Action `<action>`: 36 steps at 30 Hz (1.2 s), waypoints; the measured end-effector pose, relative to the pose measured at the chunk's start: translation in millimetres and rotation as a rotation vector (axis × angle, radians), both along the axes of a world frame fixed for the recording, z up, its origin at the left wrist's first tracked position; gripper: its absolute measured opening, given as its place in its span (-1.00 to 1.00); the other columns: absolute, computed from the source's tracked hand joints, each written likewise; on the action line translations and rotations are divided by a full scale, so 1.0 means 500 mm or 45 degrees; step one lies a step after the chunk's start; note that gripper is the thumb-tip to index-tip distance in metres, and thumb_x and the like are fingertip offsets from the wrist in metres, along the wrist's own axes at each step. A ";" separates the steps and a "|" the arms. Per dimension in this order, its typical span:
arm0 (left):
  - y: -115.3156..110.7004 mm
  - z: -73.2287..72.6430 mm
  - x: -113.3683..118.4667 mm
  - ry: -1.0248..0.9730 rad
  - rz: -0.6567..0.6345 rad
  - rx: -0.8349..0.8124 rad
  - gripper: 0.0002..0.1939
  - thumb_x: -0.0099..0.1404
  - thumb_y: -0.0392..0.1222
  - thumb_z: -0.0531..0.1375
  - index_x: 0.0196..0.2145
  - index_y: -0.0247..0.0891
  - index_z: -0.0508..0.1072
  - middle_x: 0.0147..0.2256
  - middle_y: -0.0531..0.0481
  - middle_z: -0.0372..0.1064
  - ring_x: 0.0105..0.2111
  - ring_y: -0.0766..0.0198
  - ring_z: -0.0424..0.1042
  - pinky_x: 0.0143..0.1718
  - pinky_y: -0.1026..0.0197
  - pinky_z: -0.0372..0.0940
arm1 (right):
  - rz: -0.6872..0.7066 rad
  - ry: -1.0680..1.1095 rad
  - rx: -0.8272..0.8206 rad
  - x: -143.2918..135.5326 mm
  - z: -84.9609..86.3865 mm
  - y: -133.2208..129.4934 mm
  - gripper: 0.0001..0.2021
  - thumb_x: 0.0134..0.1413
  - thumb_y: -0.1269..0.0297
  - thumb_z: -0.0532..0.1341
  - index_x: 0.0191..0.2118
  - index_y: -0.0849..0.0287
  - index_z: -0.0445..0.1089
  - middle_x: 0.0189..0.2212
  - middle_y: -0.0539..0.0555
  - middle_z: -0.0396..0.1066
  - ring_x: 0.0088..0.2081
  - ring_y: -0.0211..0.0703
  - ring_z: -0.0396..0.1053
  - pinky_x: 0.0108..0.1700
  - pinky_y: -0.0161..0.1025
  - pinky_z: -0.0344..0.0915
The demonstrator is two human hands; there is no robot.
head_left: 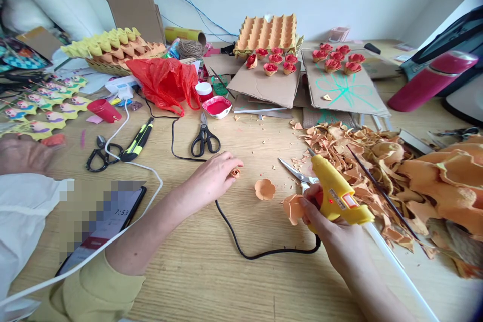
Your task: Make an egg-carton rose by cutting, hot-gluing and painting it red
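Note:
My left hand is closed at the fingertips around a small rolled orange rosebud, low over the wooden table. My right hand grips a yellow glue gun, whose nozzle points up and to the left. The thumb and fingers of that same hand also pinch an orange petal cup cut from egg carton. Between my hands, another petal cup lies on the table. Silver-bladed scissors rest just behind the glue gun, their handles hidden. The gun's black cord curves across the table.
Carton scraps pile up at right, with a magenta flask behind. Red flowers stand on cardboard. Black scissors, a red paint dish, a phone and a white cable lie leftward. Another person's hand is far left.

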State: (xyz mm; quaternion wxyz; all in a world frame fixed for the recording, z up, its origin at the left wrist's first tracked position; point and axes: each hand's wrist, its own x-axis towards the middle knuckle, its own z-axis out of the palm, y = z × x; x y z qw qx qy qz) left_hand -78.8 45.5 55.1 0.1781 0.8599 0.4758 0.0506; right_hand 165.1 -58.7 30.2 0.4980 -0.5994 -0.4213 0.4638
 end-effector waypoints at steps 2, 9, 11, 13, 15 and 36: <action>-0.001 0.003 -0.004 0.019 0.008 0.008 -0.67 0.30 -0.43 0.13 -0.02 -0.27 0.49 -0.07 -0.14 0.42 -0.09 0.11 0.46 0.03 0.07 0.32 | 0.009 -0.002 0.000 0.000 0.002 0.000 -0.76 0.09 0.12 0.35 -0.31 0.07 0.29 -0.50 -0.07 0.25 -0.50 -0.26 0.21 -0.48 -0.30 0.19; -0.003 0.023 -0.017 -0.008 0.076 0.134 -0.58 0.26 -0.53 0.06 0.02 -0.31 0.47 0.00 -0.16 0.44 0.05 0.07 0.44 0.15 0.02 0.29 | -0.015 -0.036 -0.019 -0.005 0.003 0.000 -0.78 0.10 0.12 0.34 -0.32 0.07 0.31 -0.49 -0.07 0.25 -0.49 -0.25 0.21 -0.46 -0.27 0.19; -0.015 0.034 -0.002 -0.134 0.035 0.161 -0.66 0.31 -0.48 0.09 -0.02 -0.30 0.48 -0.05 -0.12 0.46 -0.03 0.12 0.47 0.08 0.06 0.33 | -0.057 -0.013 -0.028 -0.007 0.002 0.000 -0.77 0.08 0.10 0.34 -0.30 0.07 0.32 -0.48 -0.07 0.26 -0.48 -0.24 0.22 -0.44 -0.26 0.21; -0.037 0.043 0.021 -0.292 -0.061 0.146 -0.73 0.35 -0.42 0.12 -0.04 -0.24 0.46 -0.08 -0.06 0.45 -0.11 0.20 0.49 0.00 0.14 0.37 | -0.065 -0.018 -0.022 -0.009 0.001 0.001 -0.75 0.06 0.09 0.35 -0.30 0.08 0.32 -0.48 -0.06 0.26 -0.47 -0.24 0.22 -0.43 -0.26 0.22; -0.064 0.046 0.047 -0.416 -0.224 0.107 -0.69 0.33 -0.33 0.22 0.02 -0.20 0.41 -0.04 -0.06 0.44 -0.06 0.20 0.47 0.02 0.16 0.38 | -0.042 -0.034 -0.008 -0.011 0.002 0.002 -0.75 0.05 0.08 0.35 -0.32 0.09 0.32 -0.47 -0.05 0.27 -0.47 -0.24 0.23 -0.44 -0.26 0.21; -0.031 0.027 0.050 -1.495 0.495 -0.200 -0.86 0.21 -0.16 0.35 -0.35 -0.23 0.48 -0.39 0.04 0.44 -0.41 0.34 0.36 -0.42 0.30 0.24 | 0.169 0.184 0.082 0.005 -0.016 -0.009 -0.77 0.25 0.01 0.22 -0.21 0.05 0.33 -0.49 -0.07 0.27 -0.53 -0.28 0.17 -0.50 -0.28 0.13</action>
